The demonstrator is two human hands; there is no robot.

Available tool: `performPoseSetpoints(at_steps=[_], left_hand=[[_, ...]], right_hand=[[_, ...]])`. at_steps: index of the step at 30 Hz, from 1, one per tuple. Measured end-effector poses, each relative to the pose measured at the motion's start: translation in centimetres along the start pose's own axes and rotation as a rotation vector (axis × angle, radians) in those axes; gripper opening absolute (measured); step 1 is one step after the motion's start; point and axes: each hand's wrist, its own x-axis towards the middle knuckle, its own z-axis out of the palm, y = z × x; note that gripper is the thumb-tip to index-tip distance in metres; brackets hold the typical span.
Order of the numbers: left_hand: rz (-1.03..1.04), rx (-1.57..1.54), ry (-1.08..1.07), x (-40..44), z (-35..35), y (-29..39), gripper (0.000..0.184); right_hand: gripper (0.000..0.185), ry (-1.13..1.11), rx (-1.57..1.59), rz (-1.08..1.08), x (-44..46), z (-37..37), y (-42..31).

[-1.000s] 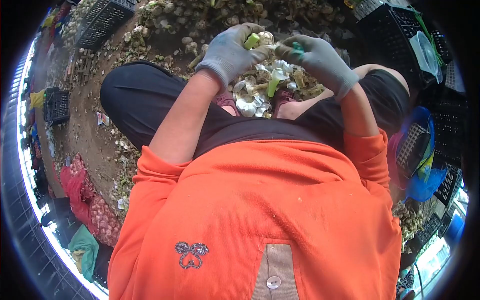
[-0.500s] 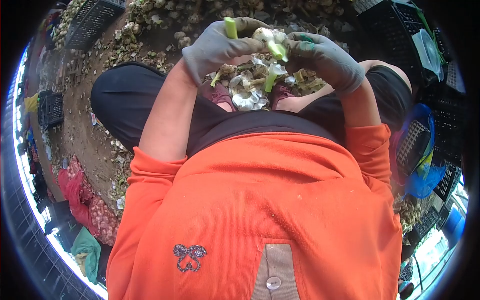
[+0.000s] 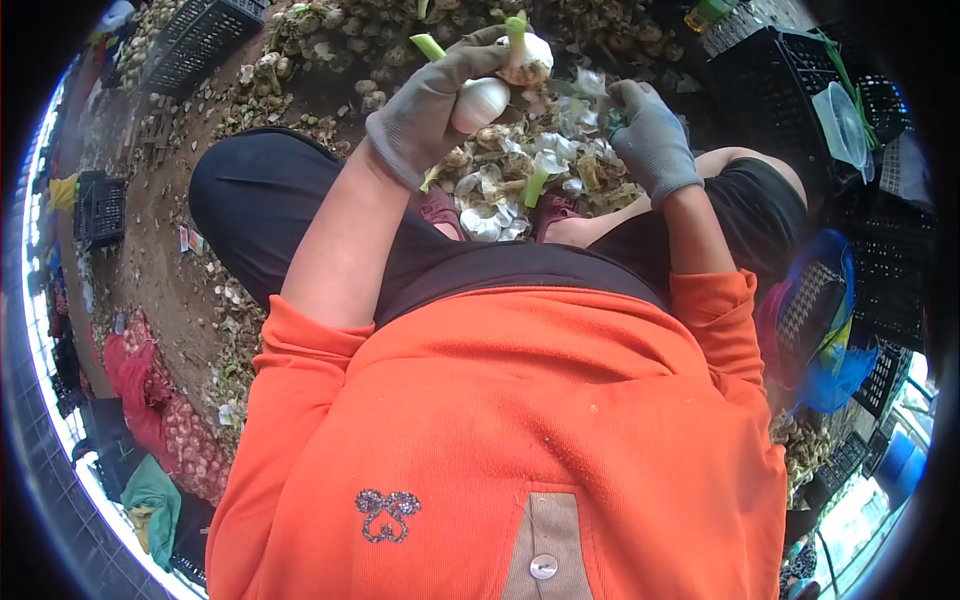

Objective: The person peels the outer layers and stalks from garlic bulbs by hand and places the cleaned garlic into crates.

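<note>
The gloved left hand (image 3: pixel 430 108) is closed around a white bulb (image 3: pixel 482 105), with a second bulb (image 3: pixel 528 62) at its fingertips; both are up over the peel (image 3: pixel 486 218) by the shoes (image 3: pixel 440 207). The right hand (image 3: pixel 652 140), gloved too, is apart from them, fingers bent (whether they pinch anything, one cannot tell). A crate (image 3: pixel 755 112) stands to the right.

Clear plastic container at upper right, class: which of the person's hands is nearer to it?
Right. In the picture, the right hand is left of the clear plastic container, apart from it; the left hand is farther left, holding garlic bulbs.
</note>
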Motion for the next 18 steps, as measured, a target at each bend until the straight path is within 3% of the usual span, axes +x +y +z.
performPoseSetpoints(at_steps=[2, 5, 8, 11, 15, 18], left_hand=[[-0.031, 0.097, 0.055, -0.2, 0.3, 0.2, 0.037], [-0.041, 0.215, 0.191, -0.3, 1.3, -0.1, 0.034], [-0.067, 0.230, 0.193, -0.3, 0.4, -0.7, 0.030], [-0.070, 0.257, 0.231, -0.6, 1.5, -0.4, 0.027], [-0.108, 0.296, 0.120, -0.1, 0.6, -0.6, 0.036], [-0.120, 0.332, 0.160, -0.1, 0.6, -0.8, 0.036]], right_hand=[[0.026, 0.077, 0.011, -0.052, -0.2, -0.1, -0.2], [0.025, -0.256, -0.081, 0.186, -0.4, -3.4, -4.4], [0.023, 0.099, -0.056, -0.109, -0.7, -1.6, -3.1], [0.025, 0.268, 0.222, -0.303, -0.8, -2.0, -5.2], [0.018, 0.253, 0.179, -0.420, -1.0, -1.4, -6.6], [0.018, 0.210, 0.142, -0.425, -0.9, -1.5, -6.3]])
